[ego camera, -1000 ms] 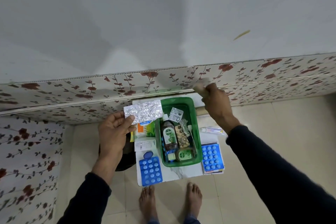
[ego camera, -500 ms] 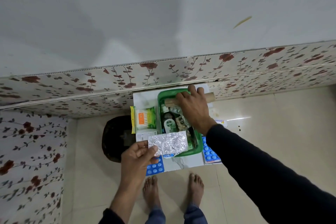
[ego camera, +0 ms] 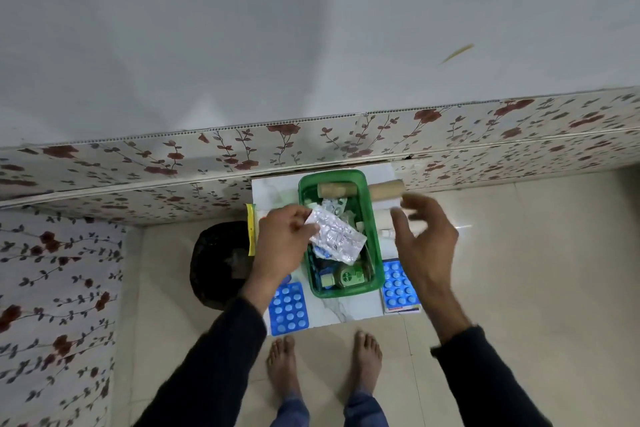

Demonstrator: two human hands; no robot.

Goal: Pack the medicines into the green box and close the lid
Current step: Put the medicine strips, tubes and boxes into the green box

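The green box (ego camera: 372,218) stands open on a small white marble table (ego camera: 343,310) against the wall. Inside it lie a tan bandage roll (ego camera: 337,189), a dark Dettol bottle (ego camera: 348,277) and loose blister strips. My left hand (ego camera: 284,241) holds a silver foil blister strip (ego camera: 337,236) over the middle of the box. My right hand (ego camera: 424,241) hovers to the right of the box, fingers spread and blurred, holding nothing. A second tan roll (ego camera: 386,190) lies just outside the box's far right corner.
Blue blister packs lie on the table, one at the front left (ego camera: 288,308) and one on the right (ego camera: 398,284). A yellow-green packet (ego camera: 250,229) sits at the left edge. A black bin (ego camera: 218,263) stands left of the table. My bare feet (ego camera: 325,367) are below.
My left hand has carried the foil strip from the table's front up over the box. My right hand left a tan roll in the box and pulled back to the right, now empty.
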